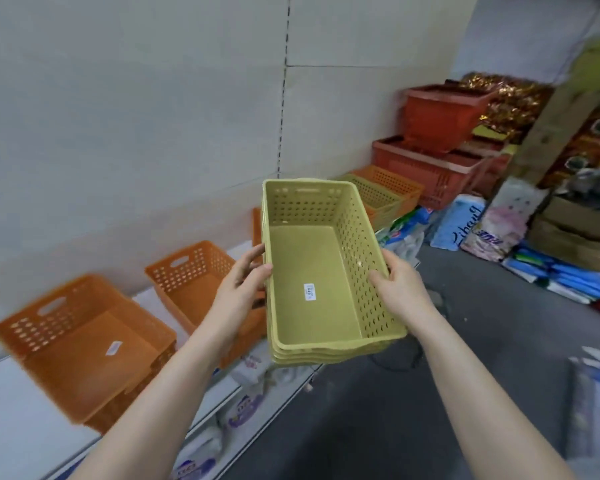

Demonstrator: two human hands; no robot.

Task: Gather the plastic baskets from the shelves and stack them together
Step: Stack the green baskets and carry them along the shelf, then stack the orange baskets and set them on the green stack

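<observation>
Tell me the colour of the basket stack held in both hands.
Pale yellow-green, with perforated walls: the basket stack shows best in the head view, the only one.

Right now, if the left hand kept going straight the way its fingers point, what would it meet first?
Probably the orange basket peeking out behind the green basket stack that the left hand grips; depth is hard to judge.

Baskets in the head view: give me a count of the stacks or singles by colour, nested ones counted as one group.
Green: 2, the held green stack gripped by the left hand and right hand, plus the far green basket.
Orange: 3, near orange stack, middle orange basket, far orange basket.
Red: 2, lower red basket, upper red basket.
Total: 7
</observation>
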